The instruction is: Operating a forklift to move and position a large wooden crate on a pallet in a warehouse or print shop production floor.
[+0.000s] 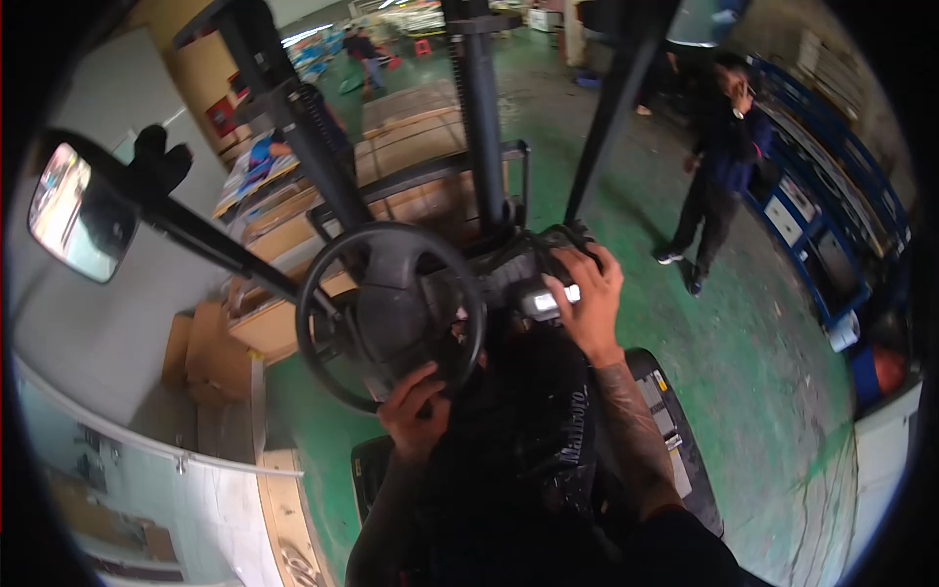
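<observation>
My left hand (416,411) is closed at the bottom of the black steering wheel (477,333), its fingers curled over the rim. Behind the wheel stands a dark steering column. My right hand (595,298) reaches over the right side of the dashboard (509,264), its fingers bent but apart on the black controls. A small bright display (541,301) shows beside its thumb. What lies under those fingertips is partly hidden.
Forklift mast posts (474,117) rise ahead, with large flat cartons (416,147) beyond them. A person (724,166) stands at right near blue racks (831,176). A mirror (83,210) hangs at left. Cardboard boxes (220,352) stand near the left wall. Other people are farther back.
</observation>
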The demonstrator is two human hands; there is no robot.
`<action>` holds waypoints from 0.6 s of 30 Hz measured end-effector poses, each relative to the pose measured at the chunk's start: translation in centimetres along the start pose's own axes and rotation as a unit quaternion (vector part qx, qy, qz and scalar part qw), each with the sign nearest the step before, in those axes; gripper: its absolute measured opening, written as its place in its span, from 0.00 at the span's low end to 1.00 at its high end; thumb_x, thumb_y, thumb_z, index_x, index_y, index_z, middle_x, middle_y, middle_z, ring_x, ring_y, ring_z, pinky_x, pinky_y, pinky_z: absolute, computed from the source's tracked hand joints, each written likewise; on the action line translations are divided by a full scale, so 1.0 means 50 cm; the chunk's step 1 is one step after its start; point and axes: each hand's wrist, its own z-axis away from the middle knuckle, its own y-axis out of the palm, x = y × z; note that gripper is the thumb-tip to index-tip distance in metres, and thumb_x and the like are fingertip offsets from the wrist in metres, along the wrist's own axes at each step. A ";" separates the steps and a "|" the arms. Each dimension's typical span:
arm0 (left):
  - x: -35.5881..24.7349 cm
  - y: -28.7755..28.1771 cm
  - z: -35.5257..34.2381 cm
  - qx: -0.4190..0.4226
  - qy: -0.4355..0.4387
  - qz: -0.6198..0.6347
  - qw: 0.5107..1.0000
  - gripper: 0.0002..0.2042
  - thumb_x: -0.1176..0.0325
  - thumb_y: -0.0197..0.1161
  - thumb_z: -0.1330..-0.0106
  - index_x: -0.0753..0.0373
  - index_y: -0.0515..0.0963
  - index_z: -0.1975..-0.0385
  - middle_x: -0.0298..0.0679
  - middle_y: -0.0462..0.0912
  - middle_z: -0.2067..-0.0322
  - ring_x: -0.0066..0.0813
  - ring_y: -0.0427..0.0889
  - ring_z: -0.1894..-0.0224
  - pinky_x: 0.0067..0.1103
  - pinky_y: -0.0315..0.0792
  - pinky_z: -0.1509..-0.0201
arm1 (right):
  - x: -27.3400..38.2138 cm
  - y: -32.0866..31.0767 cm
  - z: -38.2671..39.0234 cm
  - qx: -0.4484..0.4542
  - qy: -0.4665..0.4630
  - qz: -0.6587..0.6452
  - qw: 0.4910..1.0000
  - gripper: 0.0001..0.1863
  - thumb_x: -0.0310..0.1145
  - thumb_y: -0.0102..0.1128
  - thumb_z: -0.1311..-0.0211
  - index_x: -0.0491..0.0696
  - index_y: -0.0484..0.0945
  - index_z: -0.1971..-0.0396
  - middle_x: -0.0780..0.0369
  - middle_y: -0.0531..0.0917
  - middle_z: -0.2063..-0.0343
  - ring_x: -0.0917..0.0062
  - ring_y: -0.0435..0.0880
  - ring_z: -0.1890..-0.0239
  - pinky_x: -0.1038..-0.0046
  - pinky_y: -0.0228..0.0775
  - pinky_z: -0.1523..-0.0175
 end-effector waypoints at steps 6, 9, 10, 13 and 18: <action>-0.031 -0.003 0.025 -0.023 -0.034 -0.021 0.999 0.10 0.84 0.69 0.45 0.64 0.90 0.66 0.43 0.95 0.51 0.40 0.97 0.53 0.29 0.90 0.52 | 0.007 0.000 0.018 0.027 -0.012 -0.004 1.000 0.24 0.41 0.79 0.32 0.55 0.87 0.37 0.66 0.88 0.39 0.56 0.76 0.29 0.49 0.63 0.24; -0.033 0.013 0.029 -0.032 -0.020 -0.024 0.999 0.10 0.84 0.69 0.45 0.64 0.90 0.66 0.43 0.95 0.50 0.40 0.97 0.55 0.29 0.90 0.54 | 0.000 -0.006 0.020 0.040 -0.008 0.004 0.999 0.24 0.41 0.78 0.31 0.55 0.86 0.37 0.66 0.88 0.39 0.56 0.74 0.28 0.49 0.63 0.23; -0.033 0.018 0.031 -0.037 -0.022 -0.025 0.999 0.10 0.84 0.69 0.45 0.64 0.90 0.66 0.43 0.95 0.50 0.40 0.97 0.55 0.29 0.90 0.54 | -0.001 -0.007 0.020 0.040 -0.012 0.003 0.999 0.24 0.41 0.78 0.31 0.55 0.86 0.37 0.66 0.88 0.39 0.56 0.74 0.28 0.49 0.63 0.23; -0.041 0.043 0.028 -0.030 -0.048 -0.001 0.998 0.11 0.84 0.71 0.46 0.62 0.89 0.65 0.41 0.93 0.47 0.43 0.96 0.50 0.30 0.90 0.52 | -0.004 -0.012 0.021 0.042 -0.011 0.003 0.999 0.24 0.42 0.77 0.30 0.55 0.85 0.36 0.67 0.88 0.38 0.55 0.73 0.28 0.49 0.62 0.23; -0.060 0.125 -0.064 0.047 0.037 -0.025 0.998 0.06 0.79 0.72 0.41 0.59 0.88 0.67 0.40 0.88 0.35 0.56 0.73 0.19 0.55 0.67 0.18 | -0.018 -0.011 0.025 0.048 -0.015 0.014 0.999 0.25 0.43 0.77 0.30 0.55 0.85 0.36 0.67 0.88 0.37 0.55 0.73 0.27 0.48 0.62 0.23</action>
